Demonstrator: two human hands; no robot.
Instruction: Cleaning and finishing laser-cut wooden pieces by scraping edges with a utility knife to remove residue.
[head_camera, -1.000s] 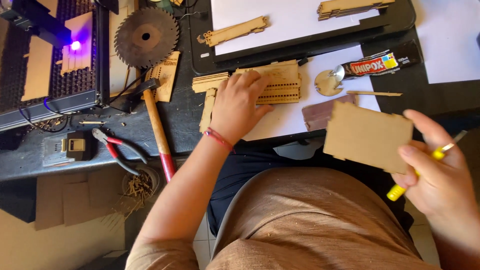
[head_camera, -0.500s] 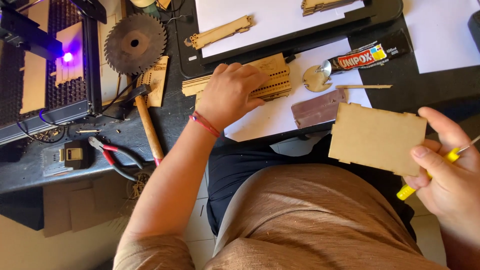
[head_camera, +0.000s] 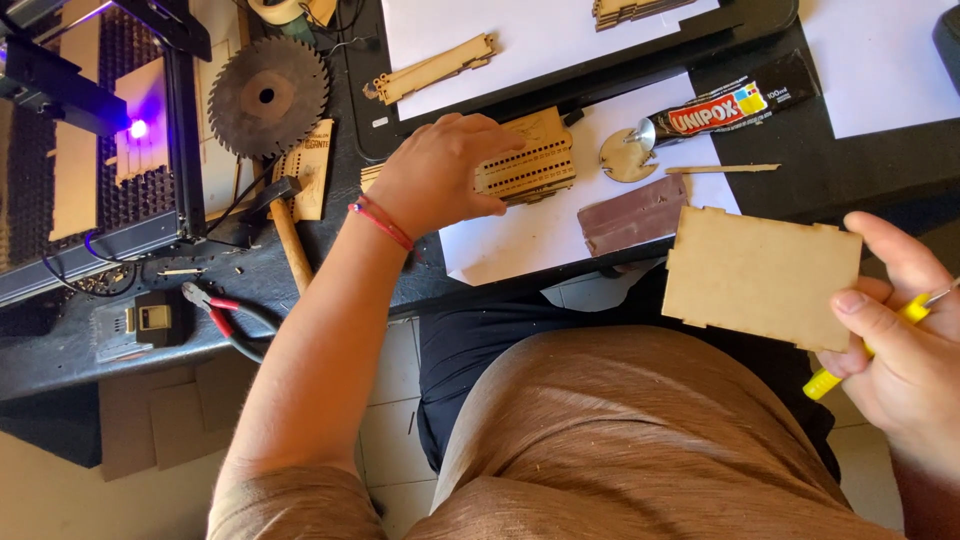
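The person sits at a dark worktop (head_camera: 800, 180), looking down over their own lap. The left hand (head_camera: 440, 175) lies flat near the upper middle of the frame, fingers spread over a slotted wooden piece (head_camera: 530, 160) that rests on a white sheet of paper (head_camera: 520, 235). At the right edge, the right hand (head_camera: 900, 350) pinches a flat notched wooden panel (head_camera: 762, 275) by its right edge, thumb on top, holding it off the worktop above the lap; a yellow-handled tool (head_camera: 850, 365) is gripped in the same fist. Just above the panel lie a brownish block (head_camera: 632, 214), a thin wooden stick (head_camera: 722, 168), a small wooden disc (head_camera: 626, 156) and a black glue tube (head_camera: 730, 103). In the upper left a circular saw blade (head_camera: 268, 97) lies beside a laser engraver (head_camera: 90, 150) glowing violet, with red-handled pliers (head_camera: 225, 318) and a hammer (head_camera: 285, 230) below.
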